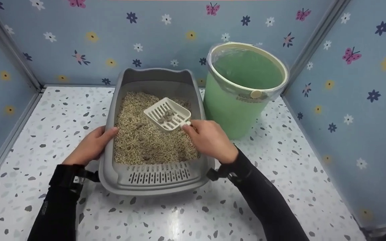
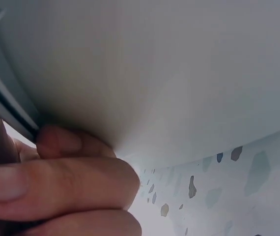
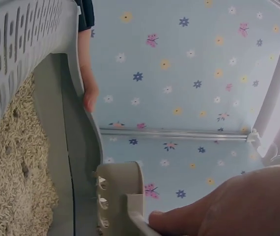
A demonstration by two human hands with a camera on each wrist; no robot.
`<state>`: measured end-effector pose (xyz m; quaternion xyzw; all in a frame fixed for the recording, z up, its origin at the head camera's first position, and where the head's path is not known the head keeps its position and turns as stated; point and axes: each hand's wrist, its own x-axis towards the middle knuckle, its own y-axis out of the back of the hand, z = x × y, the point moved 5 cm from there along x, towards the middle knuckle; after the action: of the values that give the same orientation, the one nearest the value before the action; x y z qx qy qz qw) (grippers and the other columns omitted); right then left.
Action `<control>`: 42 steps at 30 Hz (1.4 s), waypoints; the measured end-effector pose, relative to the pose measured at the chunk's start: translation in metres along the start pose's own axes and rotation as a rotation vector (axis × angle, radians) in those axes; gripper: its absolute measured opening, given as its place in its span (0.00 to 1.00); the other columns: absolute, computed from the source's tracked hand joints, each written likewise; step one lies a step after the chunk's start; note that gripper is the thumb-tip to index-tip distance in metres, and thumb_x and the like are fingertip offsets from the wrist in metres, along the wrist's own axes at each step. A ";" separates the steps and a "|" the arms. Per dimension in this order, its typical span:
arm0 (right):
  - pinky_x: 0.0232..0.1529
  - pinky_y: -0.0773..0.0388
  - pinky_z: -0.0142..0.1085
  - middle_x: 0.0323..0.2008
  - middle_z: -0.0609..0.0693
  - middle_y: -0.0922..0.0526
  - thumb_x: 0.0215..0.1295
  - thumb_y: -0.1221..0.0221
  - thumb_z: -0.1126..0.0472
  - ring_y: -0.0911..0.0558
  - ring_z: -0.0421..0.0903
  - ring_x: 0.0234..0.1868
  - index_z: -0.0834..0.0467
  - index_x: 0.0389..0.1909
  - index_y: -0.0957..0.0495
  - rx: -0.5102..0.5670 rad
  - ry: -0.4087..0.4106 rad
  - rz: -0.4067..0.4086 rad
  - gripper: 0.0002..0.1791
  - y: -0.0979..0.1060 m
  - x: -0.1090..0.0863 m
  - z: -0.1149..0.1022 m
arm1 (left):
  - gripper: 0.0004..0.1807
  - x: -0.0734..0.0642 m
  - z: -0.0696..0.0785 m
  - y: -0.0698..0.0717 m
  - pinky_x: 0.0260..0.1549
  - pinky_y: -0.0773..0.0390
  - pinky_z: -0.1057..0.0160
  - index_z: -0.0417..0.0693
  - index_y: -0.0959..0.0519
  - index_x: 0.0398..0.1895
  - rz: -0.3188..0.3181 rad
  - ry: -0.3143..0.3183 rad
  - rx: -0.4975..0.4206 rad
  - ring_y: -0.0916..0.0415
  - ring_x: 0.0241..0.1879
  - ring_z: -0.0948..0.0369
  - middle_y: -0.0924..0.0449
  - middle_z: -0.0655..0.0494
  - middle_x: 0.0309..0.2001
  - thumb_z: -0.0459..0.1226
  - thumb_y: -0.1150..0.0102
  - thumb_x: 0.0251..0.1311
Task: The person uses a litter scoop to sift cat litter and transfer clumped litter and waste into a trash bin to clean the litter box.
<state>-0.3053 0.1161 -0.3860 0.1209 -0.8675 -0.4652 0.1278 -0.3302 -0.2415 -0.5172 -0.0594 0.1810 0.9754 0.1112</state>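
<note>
A grey litter box point(image 1: 152, 190) full of tan pellet litter point(image 1: 136, 137) stands on the speckled surface. My left hand point(image 1: 90, 145) grips its left rim, thumb over the edge and, in the left wrist view, curled fingers point(image 2: 66, 182) under the lip outside the wall. By its short handle, my right hand point(image 1: 211, 139) holds a cream slotted litter scoop point(image 1: 151, 110) over the litter. Several greyish clumps point(image 1: 168, 116) lie on the scoop's slots. In the right wrist view the scoop point(image 3: 120, 182) shows from the side, with the right thumb point(image 3: 179, 219) at its handle.
A green bin point(image 1: 231, 113) with a clear liner and cream ring point(image 1: 218, 67) stands right of the litter box, close to it. Blue flowered panels point(image 1: 166, 40) wall in the back and both sides. Darker clumps point(image 1: 146, 156) lie among the litter.
</note>
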 end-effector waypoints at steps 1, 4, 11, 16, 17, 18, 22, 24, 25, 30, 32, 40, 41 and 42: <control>0.30 0.29 0.41 0.23 0.44 0.31 0.89 0.45 0.46 0.30 0.44 0.24 0.50 0.29 0.28 -0.004 0.008 0.010 0.23 0.000 0.001 0.000 | 0.43 0.000 0.000 0.000 0.19 0.28 0.64 0.35 0.33 0.77 0.000 0.001 -0.004 0.34 0.20 0.66 0.25 0.55 0.33 0.65 0.53 0.85; 0.29 0.29 0.41 0.24 0.43 0.32 0.90 0.46 0.46 0.30 0.43 0.25 0.49 0.31 0.26 0.011 0.025 0.004 0.21 -0.004 0.003 0.000 | 0.44 -0.001 -0.003 0.000 0.21 0.24 0.63 0.35 0.35 0.78 -0.015 0.014 -0.025 0.30 0.21 0.65 0.23 0.52 0.36 0.65 0.53 0.84; 0.29 0.26 0.42 0.23 0.42 0.31 0.89 0.44 0.45 0.30 0.42 0.23 0.48 0.28 0.29 0.016 0.004 -0.032 0.23 -0.006 -0.007 0.002 | 0.40 -0.001 -0.003 0.001 0.20 0.24 0.62 0.35 0.32 0.73 -0.007 0.012 -0.023 0.30 0.21 0.65 0.24 0.55 0.33 0.64 0.53 0.85; 0.28 0.28 0.41 0.22 0.42 0.31 0.89 0.43 0.46 0.31 0.42 0.23 0.47 0.27 0.29 0.002 0.018 -0.004 0.23 0.001 -0.006 0.004 | 0.44 0.000 -0.001 0.003 0.20 0.25 0.63 0.35 0.32 0.75 -0.005 0.021 -0.010 0.32 0.21 0.65 0.25 0.56 0.32 0.67 0.53 0.83; 0.28 0.28 0.41 0.22 0.42 0.32 0.89 0.43 0.46 0.31 0.42 0.23 0.48 0.27 0.29 -0.004 0.021 -0.006 0.23 0.002 -0.005 0.004 | 0.44 0.000 -0.001 0.004 0.20 0.26 0.63 0.35 0.33 0.75 -0.004 0.022 -0.006 0.32 0.21 0.65 0.26 0.57 0.32 0.67 0.53 0.83; 0.29 0.28 0.41 0.22 0.41 0.32 0.89 0.43 0.46 0.31 0.42 0.23 0.48 0.27 0.29 -0.007 0.026 -0.005 0.23 0.004 -0.005 0.004 | 0.45 0.000 -0.001 0.004 0.20 0.26 0.64 0.35 0.33 0.76 -0.003 0.024 -0.002 0.32 0.21 0.66 0.26 0.57 0.33 0.68 0.53 0.83; 0.29 0.28 0.41 0.22 0.42 0.33 0.89 0.43 0.47 0.30 0.42 0.23 0.48 0.27 0.29 -0.002 0.041 0.006 0.23 0.015 -0.002 0.002 | 0.45 0.000 -0.002 0.004 0.20 0.27 0.64 0.35 0.34 0.78 -0.007 0.025 -0.003 0.33 0.21 0.66 0.26 0.58 0.32 0.67 0.53 0.84; 0.29 0.28 0.41 0.22 0.43 0.33 0.89 0.43 0.47 0.31 0.43 0.23 0.49 0.27 0.29 0.006 0.044 0.011 0.23 0.023 -0.001 0.001 | 0.46 0.000 -0.002 0.004 0.20 0.28 0.65 0.35 0.34 0.79 -0.005 0.025 -0.003 0.34 0.21 0.66 0.26 0.58 0.32 0.67 0.53 0.83; 0.28 0.28 0.41 0.22 0.43 0.33 0.89 0.44 0.47 0.31 0.43 0.23 0.49 0.27 0.29 0.012 0.042 0.011 0.23 0.028 -0.001 0.000 | 0.46 0.000 -0.002 0.004 0.19 0.29 0.65 0.36 0.34 0.79 -0.004 0.026 -0.004 0.34 0.21 0.66 0.27 0.58 0.31 0.67 0.53 0.83; 0.27 0.29 0.42 0.23 0.44 0.32 0.89 0.44 0.46 0.31 0.43 0.22 0.49 0.27 0.27 0.005 0.049 0.047 0.23 0.054 0.003 -0.002 | 0.45 -0.002 0.001 0.003 0.18 0.32 0.64 0.36 0.35 0.79 -0.013 0.016 0.002 0.38 0.19 0.66 0.30 0.58 0.29 0.66 0.53 0.84; 0.28 0.31 0.42 0.22 0.45 0.32 0.89 0.43 0.47 0.31 0.44 0.22 0.50 0.26 0.27 -0.008 0.061 0.077 0.24 0.067 0.005 -0.002 | 0.44 -0.002 0.002 0.003 0.18 0.33 0.64 0.35 0.35 0.78 -0.015 0.006 0.005 0.39 0.19 0.66 0.31 0.58 0.29 0.65 0.53 0.85; 0.24 0.36 0.38 0.23 0.45 0.34 0.89 0.44 0.47 0.36 0.43 0.22 0.54 0.29 0.22 -0.029 0.002 0.150 0.24 0.127 0.012 0.001 | 0.43 -0.001 0.003 0.003 0.17 0.33 0.65 0.32 0.33 0.72 -0.005 -0.021 0.016 0.38 0.18 0.66 0.31 0.57 0.29 0.65 0.53 0.84; 0.24 0.36 0.37 0.23 0.45 0.32 0.89 0.44 0.46 0.35 0.43 0.23 0.55 0.32 0.20 -0.034 -0.016 0.161 0.23 0.135 0.012 0.003 | 0.43 -0.001 0.004 0.003 0.17 0.32 0.65 0.32 0.32 0.71 -0.005 -0.024 0.019 0.38 0.18 0.66 0.31 0.58 0.29 0.65 0.53 0.84; 0.24 0.36 0.36 0.24 0.46 0.30 0.89 0.44 0.46 0.34 0.43 0.23 0.56 0.33 0.18 -0.039 -0.032 0.171 0.23 0.143 0.013 0.004 | 0.43 -0.001 0.004 0.003 0.17 0.32 0.65 0.31 0.32 0.71 -0.005 -0.028 0.022 0.38 0.18 0.67 0.31 0.58 0.29 0.65 0.53 0.85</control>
<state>-0.3317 0.1917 -0.2674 0.0364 -0.8673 -0.4713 0.1558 -0.3303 -0.2429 -0.5121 -0.0450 0.1902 0.9737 0.1167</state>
